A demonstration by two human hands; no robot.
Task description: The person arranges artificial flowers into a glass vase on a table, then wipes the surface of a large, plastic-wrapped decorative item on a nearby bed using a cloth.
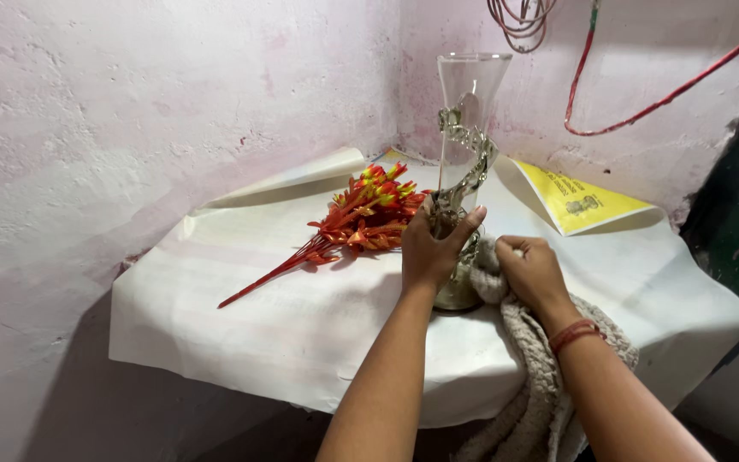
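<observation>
Head view, looking down on a corner table under cream paper sheets (284, 325): yellow wedge-shaped printed sheet (579, 201) curling against pink rough plaster wall (130, 128), lettering too small to read. Tall clear glass vase (465, 137) with silvery twisted trim, upright mid-table, foot hidden behind hands. Left hand (434, 252) wrapped round lower stem; right hand (534, 269) closed on nubbly beige knitted cloth (540, 376), pressed to base. Red-orange artificial flower spray (361, 218) just beside. Red cables (643, 103) cut off above.

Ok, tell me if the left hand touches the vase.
Touching. The head view shows the left hand wrapped around the lower stem of the vase, fingers pressed on the glass.
</observation>
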